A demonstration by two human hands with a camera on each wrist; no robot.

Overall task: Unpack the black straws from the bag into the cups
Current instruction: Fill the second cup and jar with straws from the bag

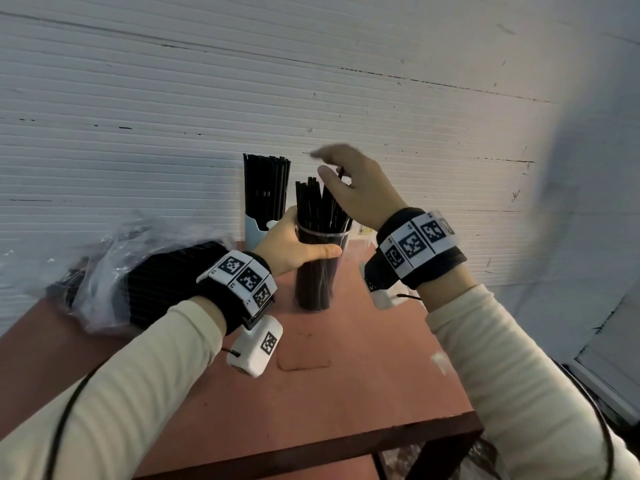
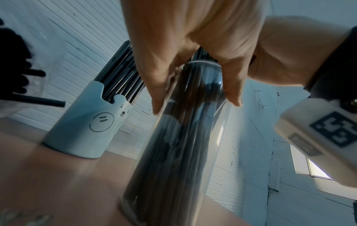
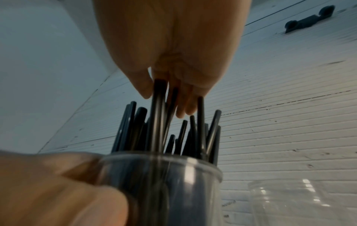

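Note:
My left hand (image 1: pixel 292 242) (image 2: pixel 195 105) grips a tall clear cup (image 1: pixel 320 271) (image 2: pixel 183 137) (image 3: pixel 164 183) that stands on the red-brown table (image 1: pixel 311 393). The cup is packed with black straws (image 1: pixel 315 202) (image 3: pixel 201 130). Just above it, my right hand (image 1: pixel 330 168) (image 3: pixel 162 100) pinches the top ends of a few of those straws between thumb and fingers. Behind stands a light blue bear cup (image 1: pixel 256 233) (image 2: pixel 83 130), full of upright straws (image 1: pixel 266 185). The clear plastic bag (image 1: pixel 114 271) lies at the left with a thick bundle of straws inside.
A white ribbed wall (image 1: pixel 346 98) rises right behind the cups. An empty clear cup (image 3: pixel 289 201) sits to the right of the held one. The table's front edge (image 1: pixel 346 441) and right corner are close by; a window frame (image 1: pixel 606 375) is low on the right.

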